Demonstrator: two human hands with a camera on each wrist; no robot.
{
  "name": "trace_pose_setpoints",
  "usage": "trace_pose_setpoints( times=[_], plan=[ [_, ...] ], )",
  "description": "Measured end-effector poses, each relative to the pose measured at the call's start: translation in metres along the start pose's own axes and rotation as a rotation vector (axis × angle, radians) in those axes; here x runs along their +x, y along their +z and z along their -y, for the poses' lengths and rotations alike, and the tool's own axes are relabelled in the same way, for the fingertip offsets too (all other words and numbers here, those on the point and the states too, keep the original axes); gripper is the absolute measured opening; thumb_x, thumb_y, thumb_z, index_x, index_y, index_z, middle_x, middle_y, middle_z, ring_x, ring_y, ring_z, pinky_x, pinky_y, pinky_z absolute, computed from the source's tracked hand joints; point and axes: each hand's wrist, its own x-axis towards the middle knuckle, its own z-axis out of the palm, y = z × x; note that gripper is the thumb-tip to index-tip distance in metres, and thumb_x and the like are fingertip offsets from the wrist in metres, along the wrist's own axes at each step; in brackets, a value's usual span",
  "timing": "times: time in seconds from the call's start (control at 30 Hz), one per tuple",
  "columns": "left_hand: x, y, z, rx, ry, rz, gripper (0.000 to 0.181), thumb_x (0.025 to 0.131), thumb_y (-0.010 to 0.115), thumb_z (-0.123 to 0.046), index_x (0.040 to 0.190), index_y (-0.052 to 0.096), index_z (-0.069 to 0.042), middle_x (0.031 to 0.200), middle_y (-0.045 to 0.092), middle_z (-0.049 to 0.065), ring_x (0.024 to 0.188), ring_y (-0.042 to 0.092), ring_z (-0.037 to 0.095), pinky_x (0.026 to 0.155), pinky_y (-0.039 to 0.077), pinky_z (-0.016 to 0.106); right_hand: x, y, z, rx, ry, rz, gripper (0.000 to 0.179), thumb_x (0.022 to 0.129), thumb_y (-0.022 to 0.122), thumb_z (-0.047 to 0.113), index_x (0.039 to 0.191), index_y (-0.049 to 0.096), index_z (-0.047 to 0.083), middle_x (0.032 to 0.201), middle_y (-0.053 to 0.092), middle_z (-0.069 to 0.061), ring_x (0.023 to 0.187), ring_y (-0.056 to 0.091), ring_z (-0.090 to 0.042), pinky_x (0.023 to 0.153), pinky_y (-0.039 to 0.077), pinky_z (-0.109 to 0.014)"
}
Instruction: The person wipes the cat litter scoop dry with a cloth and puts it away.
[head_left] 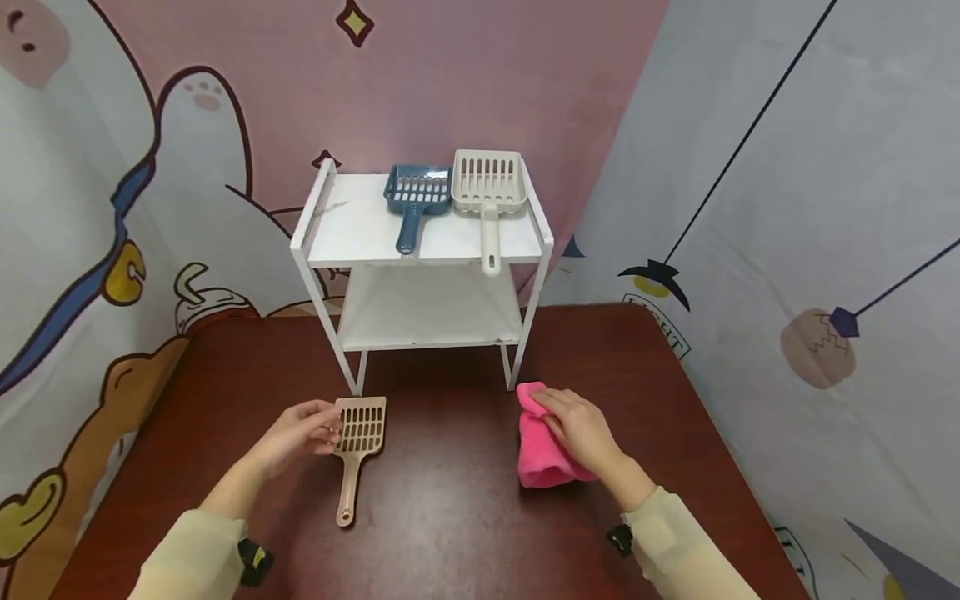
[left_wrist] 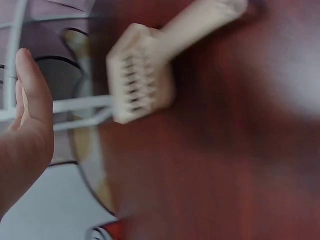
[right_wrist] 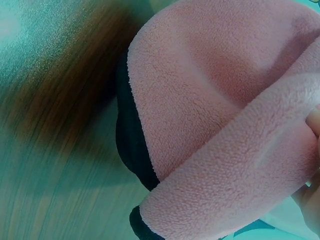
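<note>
In the head view, a tan slotted litter scoop point(head_left: 349, 487) lies on the table with its handle toward me. My left hand point(head_left: 300, 435) hovers at the scoop's left edge, fingers loosely bent and holding nothing. The left wrist view, blurred, shows a gap between that hand point(left_wrist: 36, 107) and the scoop point(left_wrist: 142, 82). To the right, my right hand point(head_left: 587, 429) grips a bright pink cloth point(head_left: 543, 454) near its top, and the rest hangs in folds. Up close in the right wrist view, the cloth point(right_wrist: 190, 95) looks fluffy, with a dark edge.
A white two-tier rack point(head_left: 431, 342) stands at the back of the dark red table point(head_left: 442, 533). On its top shelf lie a blue litter scoop point(head_left: 408, 227) and an off-white one point(head_left: 490, 225), whose handle juts over the front edge. Cartoon-printed curtains point(head_left: 750, 208) surround the table.
</note>
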Motion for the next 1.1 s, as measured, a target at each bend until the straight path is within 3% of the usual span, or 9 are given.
trace_pose_setpoints(
  times=[0.23, 0.5, 0.63, 0.93, 1.1],
  plan=[
    [-0.005, -0.003, 0.047, 0.046, -0.110, -0.021, 0.041, 0.095, 0.053, -0.025, 0.115, 0.046, 0.010, 0.089, 0.064, 0.003, 0.071, 0.062, 0.007, 0.065, 0.055, 0.027, 0.001, 0.001, 0.001, -0.002, 0.001, 0.011, 0.039, 0.078, 0.074, 0.010, 0.116, 0.066, 0.010, 0.113, 0.067, -0.009, 0.102, 0.063, -0.023, 0.086, 0.053, -0.039],
    [-0.009, 0.008, 0.079, 0.066, -0.225, -0.044, 0.043, 0.093, 0.055, -0.031, 0.108, 0.050, 0.010, 0.086, 0.064, 0.005, 0.068, 0.061, 0.011, 0.062, 0.056, 0.030, 0.000, 0.001, 0.002, 0.004, 0.000, 0.007, 0.038, 0.078, 0.074, 0.012, 0.115, 0.067, 0.011, 0.113, 0.067, -0.008, 0.101, 0.064, -0.022, 0.085, 0.053, -0.039],
    [-0.008, 0.014, 0.086, 0.099, -0.255, -0.043, 0.044, 0.092, 0.056, -0.033, 0.106, 0.054, 0.009, 0.084, 0.064, 0.003, 0.068, 0.061, 0.012, 0.061, 0.055, 0.030, 0.000, 0.001, 0.002, -0.001, -0.008, -0.001, 0.038, 0.078, 0.074, 0.011, 0.116, 0.067, 0.011, 0.113, 0.067, -0.009, 0.101, 0.064, -0.022, 0.085, 0.053, -0.039],
    [-0.006, 0.026, 0.087, 0.174, -0.223, -0.064, 0.037, 0.087, 0.062, -0.023, 0.105, 0.059, 0.009, 0.073, 0.062, -0.003, 0.067, 0.060, 0.010, 0.060, 0.051, 0.027, -0.001, 0.001, 0.001, -0.008, -0.018, -0.003, 0.037, 0.079, 0.073, 0.011, 0.115, 0.067, 0.010, 0.113, 0.067, -0.009, 0.102, 0.064, -0.023, 0.085, 0.053, -0.039],
    [-0.007, 0.025, 0.087, 0.169, -0.192, -0.005, 0.027, 0.088, 0.059, -0.017, 0.098, 0.059, 0.008, 0.069, 0.060, -0.008, 0.066, 0.058, 0.006, 0.061, 0.048, 0.026, -0.001, 0.002, 0.001, -0.008, -0.020, -0.004, 0.038, 0.078, 0.074, 0.011, 0.115, 0.066, 0.010, 0.113, 0.067, -0.009, 0.101, 0.064, -0.023, 0.085, 0.053, -0.039]
  ],
)
